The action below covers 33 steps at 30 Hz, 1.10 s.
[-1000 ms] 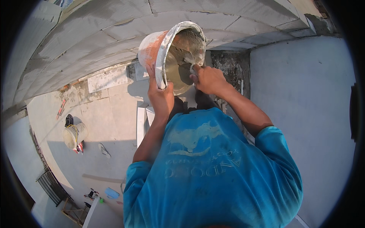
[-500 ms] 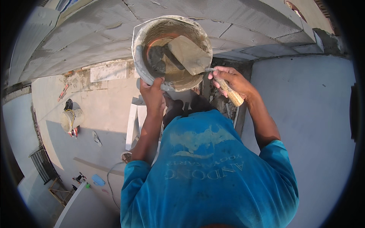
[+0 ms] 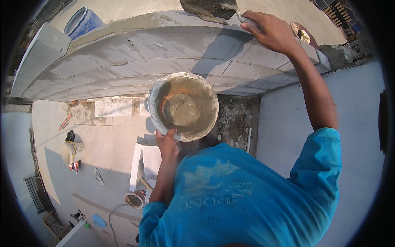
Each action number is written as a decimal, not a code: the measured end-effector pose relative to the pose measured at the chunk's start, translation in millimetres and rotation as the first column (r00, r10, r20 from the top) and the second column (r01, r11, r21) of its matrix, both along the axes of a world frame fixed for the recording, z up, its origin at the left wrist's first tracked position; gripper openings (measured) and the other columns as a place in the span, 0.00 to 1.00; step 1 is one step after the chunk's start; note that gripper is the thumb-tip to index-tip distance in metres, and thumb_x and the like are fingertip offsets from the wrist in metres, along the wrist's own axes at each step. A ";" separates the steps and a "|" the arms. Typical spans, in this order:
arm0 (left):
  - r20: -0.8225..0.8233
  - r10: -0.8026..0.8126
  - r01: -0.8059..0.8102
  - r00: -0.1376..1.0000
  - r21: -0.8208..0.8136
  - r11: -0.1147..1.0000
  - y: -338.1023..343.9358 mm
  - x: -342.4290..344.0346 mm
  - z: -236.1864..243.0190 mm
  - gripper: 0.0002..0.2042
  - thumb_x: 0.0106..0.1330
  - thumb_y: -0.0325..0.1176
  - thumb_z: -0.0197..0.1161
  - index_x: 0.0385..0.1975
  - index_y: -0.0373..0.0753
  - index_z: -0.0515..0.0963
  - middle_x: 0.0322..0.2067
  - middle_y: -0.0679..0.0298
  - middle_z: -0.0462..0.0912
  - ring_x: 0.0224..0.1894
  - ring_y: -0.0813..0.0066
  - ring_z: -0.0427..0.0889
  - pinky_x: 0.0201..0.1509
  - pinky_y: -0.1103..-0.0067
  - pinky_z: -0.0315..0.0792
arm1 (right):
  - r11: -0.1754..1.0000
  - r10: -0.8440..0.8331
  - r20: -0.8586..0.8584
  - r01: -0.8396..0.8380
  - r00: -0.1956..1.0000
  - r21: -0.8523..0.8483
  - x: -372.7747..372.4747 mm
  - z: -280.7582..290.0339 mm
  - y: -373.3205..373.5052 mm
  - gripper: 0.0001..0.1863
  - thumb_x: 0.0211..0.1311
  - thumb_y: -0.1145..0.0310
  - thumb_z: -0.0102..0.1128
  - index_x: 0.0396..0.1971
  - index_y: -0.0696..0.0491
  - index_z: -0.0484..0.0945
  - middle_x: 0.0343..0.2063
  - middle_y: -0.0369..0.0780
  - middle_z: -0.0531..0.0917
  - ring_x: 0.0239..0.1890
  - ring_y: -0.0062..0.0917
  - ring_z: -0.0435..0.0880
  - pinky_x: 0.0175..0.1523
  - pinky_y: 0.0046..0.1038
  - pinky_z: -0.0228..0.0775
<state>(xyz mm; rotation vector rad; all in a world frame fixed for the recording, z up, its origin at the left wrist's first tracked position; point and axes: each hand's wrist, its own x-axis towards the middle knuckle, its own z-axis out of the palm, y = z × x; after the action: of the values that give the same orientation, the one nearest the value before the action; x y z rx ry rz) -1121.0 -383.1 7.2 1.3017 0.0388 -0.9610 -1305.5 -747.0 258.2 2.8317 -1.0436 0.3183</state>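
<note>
My left hand point(image 3: 166, 145) is closed on the near rim of a mortar-crusted bucket point(image 3: 154, 113), held in front of the block wall. Wet grey mortar point(image 3: 183, 110) lies in the bottom of the bucket. My right hand point(image 3: 271, 32) is wrapped round the handle of a trowel point(image 3: 210, 9), with the arm stretched out to the far side. The trowel's blade is smeared with mortar and hangs over the top of the pale block wall point(image 3: 164, 47). The picture's upper edge cuts off part of the blade. A layer of mortar point(image 3: 119, 29) runs along the wall's top at the left.
A pale block point(image 3: 43, 57) stands at the wall's left end, with a blue barrel point(image 3: 84, 22) behind it. Down on the floor are a white bucket point(image 3: 73, 152), a sandal point(image 3: 98, 176) and several white blocks point(image 3: 138, 164). A plain wall point(image 3: 321, 164) rises on the right.
My right hand has lifted the trowel out of the bucket and carried it forward over the wall top. The bucket, still in my left hand, appears lower in the picture as the view shifted.
</note>
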 end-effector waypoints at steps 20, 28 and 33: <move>0.454 -0.154 0.104 0.878 0.132 0.986 -24.0 -25.3 55.4 0.23 0.60 0.22 0.63 0.57 0.30 0.75 0.44 0.60 0.82 0.42 0.76 0.81 0.45 0.79 0.75 | 0.886 -0.004 -0.378 0.179 0.926 0.427 -9.5 -145.8 162.4 0.20 0.74 0.54 0.53 0.51 0.55 0.80 0.38 0.52 0.87 0.44 0.50 0.87 0.49 0.51 0.75; 0.474 -0.072 0.016 0.878 0.122 0.992 -21.9 -29.3 40.2 0.19 0.61 0.22 0.64 0.54 0.32 0.75 0.41 0.60 0.81 0.41 0.74 0.82 0.44 0.77 0.77 | 0.059 -0.173 -0.159 0.171 0.972 0.983 -29.4 -174.1 153.4 0.21 0.77 0.51 0.52 0.53 0.54 0.78 0.27 0.38 0.80 0.21 0.23 0.80 0.26 0.28 0.73; 0.184 -0.002 0.004 0.983 -0.013 1.000 -46.0 -11.9 40.6 0.25 0.58 0.19 0.63 0.58 0.33 0.71 0.45 0.58 0.79 0.43 0.70 0.82 0.41 0.71 0.82 | -0.018 -0.285 0.028 -0.034 0.958 0.999 -84.0 -104.2 119.7 0.21 0.78 0.51 0.52 0.49 0.55 0.79 0.26 0.33 0.76 0.18 0.12 0.72 0.21 0.18 0.64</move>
<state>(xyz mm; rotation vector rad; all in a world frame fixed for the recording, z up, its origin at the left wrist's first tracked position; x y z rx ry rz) -1132.9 -429.1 47.9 1.3738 -0.1118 -0.8388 -1389.4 -627.3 154.0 3.8442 -2.4185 -0.4237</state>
